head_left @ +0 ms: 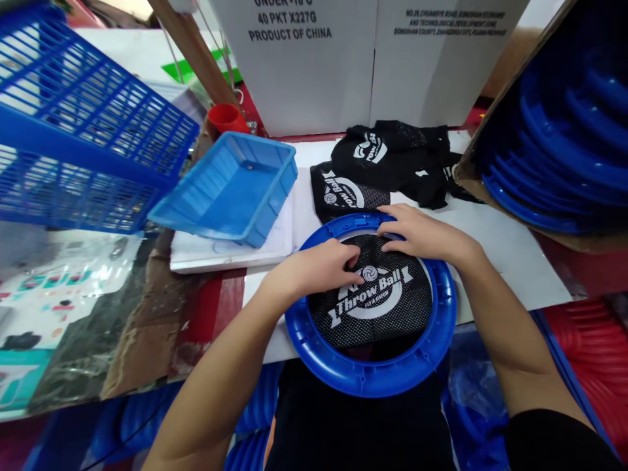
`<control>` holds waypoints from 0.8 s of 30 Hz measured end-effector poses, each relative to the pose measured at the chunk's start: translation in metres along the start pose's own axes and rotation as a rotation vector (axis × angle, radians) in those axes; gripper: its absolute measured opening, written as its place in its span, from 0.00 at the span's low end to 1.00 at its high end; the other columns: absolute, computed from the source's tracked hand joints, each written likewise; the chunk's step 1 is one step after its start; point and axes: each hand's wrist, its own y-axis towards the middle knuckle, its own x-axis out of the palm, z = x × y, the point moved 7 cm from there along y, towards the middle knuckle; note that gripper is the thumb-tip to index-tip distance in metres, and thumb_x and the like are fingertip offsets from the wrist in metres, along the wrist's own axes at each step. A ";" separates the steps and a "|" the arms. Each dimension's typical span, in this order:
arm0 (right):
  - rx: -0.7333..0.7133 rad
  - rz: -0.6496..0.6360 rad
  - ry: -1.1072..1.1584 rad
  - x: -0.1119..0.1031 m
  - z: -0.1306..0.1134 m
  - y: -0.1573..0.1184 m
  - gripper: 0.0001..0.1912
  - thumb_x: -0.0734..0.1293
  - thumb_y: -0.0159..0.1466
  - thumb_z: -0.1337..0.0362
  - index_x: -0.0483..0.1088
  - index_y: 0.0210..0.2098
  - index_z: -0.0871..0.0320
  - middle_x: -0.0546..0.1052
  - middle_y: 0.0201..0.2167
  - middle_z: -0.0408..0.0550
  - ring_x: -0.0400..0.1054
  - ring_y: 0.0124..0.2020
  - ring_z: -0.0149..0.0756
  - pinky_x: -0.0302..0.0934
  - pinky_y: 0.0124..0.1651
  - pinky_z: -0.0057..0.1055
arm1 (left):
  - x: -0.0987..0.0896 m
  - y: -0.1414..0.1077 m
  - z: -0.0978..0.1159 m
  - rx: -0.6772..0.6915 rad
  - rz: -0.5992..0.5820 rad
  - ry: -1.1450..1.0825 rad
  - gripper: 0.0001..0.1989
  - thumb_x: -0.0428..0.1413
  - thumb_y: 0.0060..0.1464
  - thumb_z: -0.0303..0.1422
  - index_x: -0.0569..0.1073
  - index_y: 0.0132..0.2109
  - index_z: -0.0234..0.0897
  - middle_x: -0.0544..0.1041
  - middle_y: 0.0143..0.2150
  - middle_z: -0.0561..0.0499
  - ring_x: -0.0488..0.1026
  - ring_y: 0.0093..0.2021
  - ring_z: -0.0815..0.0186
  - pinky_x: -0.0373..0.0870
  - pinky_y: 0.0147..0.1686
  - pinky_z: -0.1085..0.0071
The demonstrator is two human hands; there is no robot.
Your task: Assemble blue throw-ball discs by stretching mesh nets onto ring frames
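Observation:
A blue plastic ring (370,376) lies at the table's front edge, close to my body. Inside it is a black mesh piece (392,320) printed "Throw Ball" in white. My left hand (328,265) reaches over the ring's left side, fingers loosely bent, thumb and forefinger apart on the mesh. Across the ring's upper right, my right hand (417,232) has its fingers spread, touching the rim and the mesh's far edge. Just behind the ring, another printed mesh piece (343,193) lies beside a heap of black mesh pieces (392,157).
A light-blue tray (235,199) sits tilted on a white foam slab (220,257) at left, near a blue slatted basket (88,124). A carton of blue rings (564,150) stands at right. A white printed carton (318,78) blocks the back. Red rings (589,360) lie lower right.

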 end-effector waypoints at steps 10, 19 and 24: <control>-0.057 0.058 0.025 0.011 -0.008 0.010 0.08 0.68 0.69 0.73 0.80 0.41 0.58 0.62 0.76 0.56 0.46 0.80 0.58 0.50 0.78 0.60 | -0.007 0.014 0.003 -0.025 0.328 0.330 0.12 0.51 0.72 0.31 0.77 0.54 0.31 0.79 0.51 0.38 0.80 0.42 0.54 0.73 0.39 0.62; -0.165 0.151 -0.071 -0.014 -0.032 -0.007 0.08 0.63 0.72 0.71 0.74 0.40 0.57 0.68 0.68 0.60 0.56 0.74 0.56 0.58 0.71 0.59 | -0.010 0.011 0.014 0.077 0.413 0.334 0.10 0.49 0.70 0.26 0.75 0.50 0.31 0.80 0.47 0.38 0.79 0.47 0.50 0.74 0.39 0.61; -0.132 0.103 -0.206 -0.010 -0.043 -0.008 0.12 0.59 0.74 0.72 0.73 0.40 0.58 0.77 0.39 0.54 0.69 0.44 0.46 0.66 0.49 0.44 | -0.021 0.010 0.003 0.036 0.457 0.134 0.07 0.51 0.67 0.24 0.73 0.46 0.36 0.81 0.39 0.45 0.79 0.38 0.57 0.71 0.37 0.63</control>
